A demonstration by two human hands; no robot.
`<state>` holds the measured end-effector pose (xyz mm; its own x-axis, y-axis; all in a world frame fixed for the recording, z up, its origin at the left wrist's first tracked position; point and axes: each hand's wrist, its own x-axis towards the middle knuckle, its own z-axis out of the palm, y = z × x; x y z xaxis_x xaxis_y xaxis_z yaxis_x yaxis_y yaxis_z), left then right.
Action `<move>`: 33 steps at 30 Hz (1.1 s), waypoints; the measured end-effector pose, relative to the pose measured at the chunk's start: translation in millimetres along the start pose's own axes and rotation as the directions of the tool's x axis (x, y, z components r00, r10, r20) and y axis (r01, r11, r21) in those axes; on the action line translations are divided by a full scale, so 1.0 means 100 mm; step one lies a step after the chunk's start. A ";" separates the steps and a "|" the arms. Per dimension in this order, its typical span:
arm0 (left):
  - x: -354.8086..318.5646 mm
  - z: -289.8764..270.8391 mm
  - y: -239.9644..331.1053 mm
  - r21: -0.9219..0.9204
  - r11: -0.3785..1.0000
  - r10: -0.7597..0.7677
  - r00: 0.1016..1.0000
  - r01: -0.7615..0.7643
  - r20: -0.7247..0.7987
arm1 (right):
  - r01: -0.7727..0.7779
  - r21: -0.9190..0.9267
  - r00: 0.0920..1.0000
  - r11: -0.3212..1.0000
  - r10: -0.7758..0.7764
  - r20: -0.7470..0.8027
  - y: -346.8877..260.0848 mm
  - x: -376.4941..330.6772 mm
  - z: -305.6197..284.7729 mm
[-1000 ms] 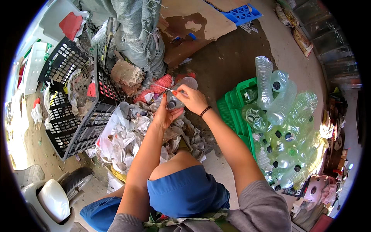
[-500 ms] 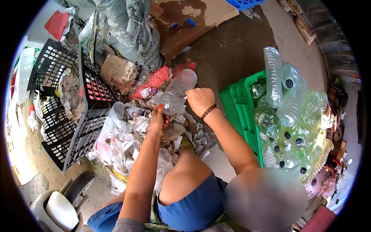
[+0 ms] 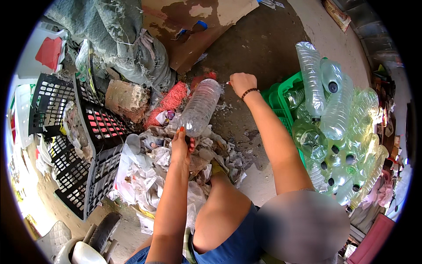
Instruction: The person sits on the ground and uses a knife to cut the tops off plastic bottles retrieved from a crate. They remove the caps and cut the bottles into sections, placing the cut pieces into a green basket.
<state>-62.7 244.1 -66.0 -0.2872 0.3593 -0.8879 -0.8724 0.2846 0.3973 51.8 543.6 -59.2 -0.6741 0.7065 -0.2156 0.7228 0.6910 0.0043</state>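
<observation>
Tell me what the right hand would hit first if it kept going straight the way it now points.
The right hand points up and left, a small tool at its fingertips. First in that line is probably the base end of the clear plastic bottle that the left hand holds; depth is unclear, so it might pass above it.

Bottle (image 3: 200,107) held at its near end by left hand (image 3: 181,147), far end beside right hand (image 3: 242,83). Crates (image 3: 94,145) stand to the left. Paper scraps (image 3: 149,169) lie beneath the left hand. A basket (image 3: 274,99) to the right holds piled bottles (image 3: 336,119). Cardboard (image 3: 193,22) lies behind, a sack (image 3: 127,48) to its left.
</observation>
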 end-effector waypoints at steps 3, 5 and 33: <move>0.00 -0.03 -0.04 0.011 1.000 0.009 1.000 -0.009 -0.009 | -0.024 0.005 0.998 1.000 0.024 0.052 0.02 0.09 -0.05; 0.03 -0.05 -0.07 -0.015 1.000 -0.004 1.000 0.005 0.028 | -0.053 -0.024 0.996 0.998 0.054 0.074 -0.12 0.03 0.00; 0.37 1.12 0.22 0.019 0.936 -0.314 0.808 0.352 0.498 | -0.139 0.573 0.820 0.807 0.418 -0.390 -0.65 -1.07 -0.57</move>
<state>-48.6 363.3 -64.1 0.2389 0.6441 -0.7267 -0.9102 0.4094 0.0636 68.2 431.3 19.5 -0.3099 0.9282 0.2060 0.7645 0.3721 -0.5264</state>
